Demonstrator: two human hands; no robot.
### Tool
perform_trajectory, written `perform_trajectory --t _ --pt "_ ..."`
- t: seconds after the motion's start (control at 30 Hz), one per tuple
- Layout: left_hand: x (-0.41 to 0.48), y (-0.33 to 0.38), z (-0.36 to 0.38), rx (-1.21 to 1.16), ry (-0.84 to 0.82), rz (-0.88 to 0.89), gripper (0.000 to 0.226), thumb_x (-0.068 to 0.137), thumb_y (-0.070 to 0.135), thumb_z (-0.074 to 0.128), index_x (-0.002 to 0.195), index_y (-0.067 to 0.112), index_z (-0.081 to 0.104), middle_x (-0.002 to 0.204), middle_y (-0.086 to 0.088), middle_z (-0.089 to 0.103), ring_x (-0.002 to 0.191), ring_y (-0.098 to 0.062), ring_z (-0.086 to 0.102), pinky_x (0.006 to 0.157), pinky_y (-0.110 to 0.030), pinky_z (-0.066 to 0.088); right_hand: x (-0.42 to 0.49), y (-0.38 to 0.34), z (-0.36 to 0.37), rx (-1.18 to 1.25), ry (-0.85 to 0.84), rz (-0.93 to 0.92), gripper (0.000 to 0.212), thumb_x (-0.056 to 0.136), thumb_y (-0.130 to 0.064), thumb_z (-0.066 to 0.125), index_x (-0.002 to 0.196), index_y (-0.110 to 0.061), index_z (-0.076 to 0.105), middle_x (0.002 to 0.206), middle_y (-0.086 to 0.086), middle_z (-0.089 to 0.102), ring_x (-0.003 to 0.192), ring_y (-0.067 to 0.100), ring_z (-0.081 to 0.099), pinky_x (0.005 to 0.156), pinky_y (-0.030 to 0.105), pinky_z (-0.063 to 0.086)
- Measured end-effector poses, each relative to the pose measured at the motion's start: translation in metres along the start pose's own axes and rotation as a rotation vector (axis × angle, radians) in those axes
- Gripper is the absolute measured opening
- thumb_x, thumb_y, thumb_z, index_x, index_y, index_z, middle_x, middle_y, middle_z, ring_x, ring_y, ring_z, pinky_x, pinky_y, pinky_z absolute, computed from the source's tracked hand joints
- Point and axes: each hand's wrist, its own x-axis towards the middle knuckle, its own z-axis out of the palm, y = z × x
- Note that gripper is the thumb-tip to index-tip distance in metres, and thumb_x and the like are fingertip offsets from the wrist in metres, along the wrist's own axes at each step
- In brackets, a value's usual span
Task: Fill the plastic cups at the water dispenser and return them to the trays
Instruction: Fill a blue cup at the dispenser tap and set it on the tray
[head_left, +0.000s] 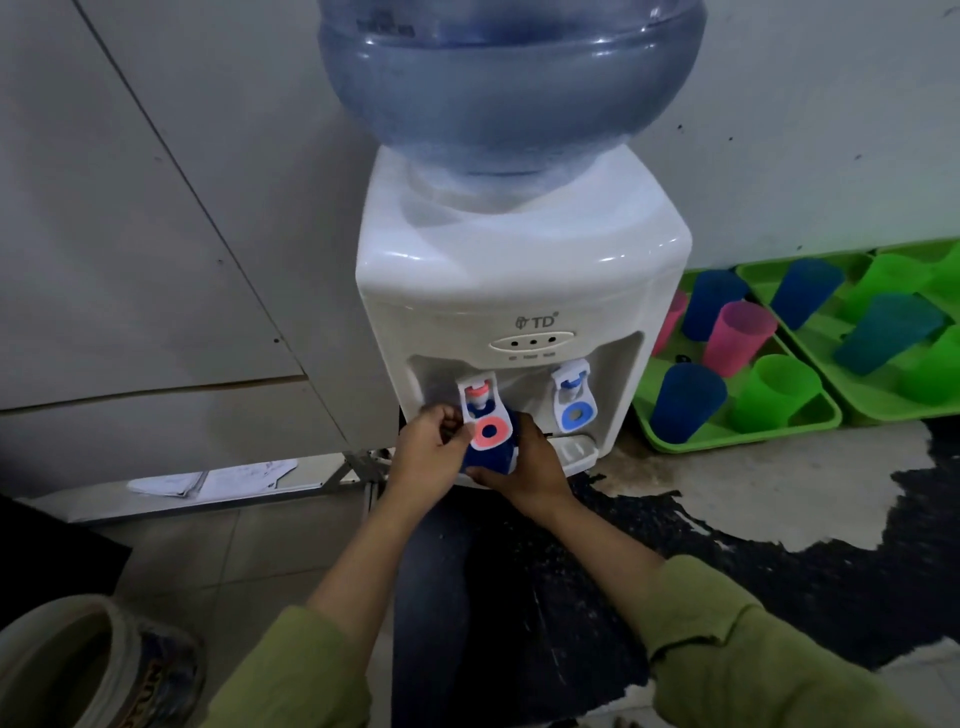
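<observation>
A white water dispenser (519, 291) with a big blue bottle (511, 83) on top stands on the floor against the wall. My right hand (524, 467) grips a dark blue plastic cup (491, 457) under the red-marked left tap (485, 415). My left hand (426, 452) is at that tap's lever, its fingers curled on the lever's left edge. The blue-marked right tap (571, 400) is untouched. Two green trays (737, 441) (883, 410) to the right hold several upside-down cups in blue, pink, green and teal.
A pale cabinet (156, 234) stands left of the dispenser, with papers (213, 480) on a low shelf under it. A worn bucket (78, 670) sits at the bottom left. The floor to the right is patchy black and grey.
</observation>
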Motion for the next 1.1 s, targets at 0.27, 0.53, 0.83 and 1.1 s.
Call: perform_trajectory --t 0.27,0.53,0.83,1.1 --pt "0.001 -0.003 0.004 0.016 0.107 0.058 0.009 0.087 0.014 0.062 0.082 0.02 0.057 0.078 0.007 0.062 0.072 -0.003 0.056 0.063 -0.011 0.043 -0.002 -0.005 -0.004 -0.048 0.0 0.005 0.075 0.068 -0.026 0.08 0.129 -0.009 0.041 0.13 0.01 0.053 0.118 0.024 0.053 0.099 0.036 0.046" --pt "-0.008 -0.003 0.015 -0.053 0.212 0.058 0.01 0.088 0.01 0.059 0.083 0.018 0.057 0.079 0.006 0.061 0.072 -0.002 0.054 0.062 -0.006 0.04 -0.012 0.014 -0.01 -0.051 0.005 0.033 0.07 0.059 -0.031 0.08 0.116 -0.015 0.044 0.118 0.004 0.056 0.107 0.018 0.057 0.086 0.025 0.048" --pt "-0.02 0.006 0.034 -0.182 0.384 -0.032 0.001 0.091 0.017 0.057 0.091 0.017 0.058 0.079 0.007 0.06 0.071 -0.011 0.056 0.063 -0.018 0.043 -0.026 0.038 -0.036 -0.039 -0.065 -0.078 0.071 0.057 -0.037 0.08 0.115 -0.016 0.046 0.115 0.002 0.056 0.105 0.016 0.056 0.083 0.026 0.048" --pt "-0.04 0.027 0.102 -0.248 0.693 -0.197 0.039 0.089 0.015 0.059 0.125 0.004 0.047 0.124 -0.016 0.051 0.108 -0.033 0.055 0.094 -0.04 0.045 -0.039 0.086 -0.112 -0.066 -0.157 -0.174 0.072 0.059 -0.036 0.083 0.116 -0.013 0.046 0.114 0.003 0.057 0.103 0.016 0.056 0.081 0.022 0.044"
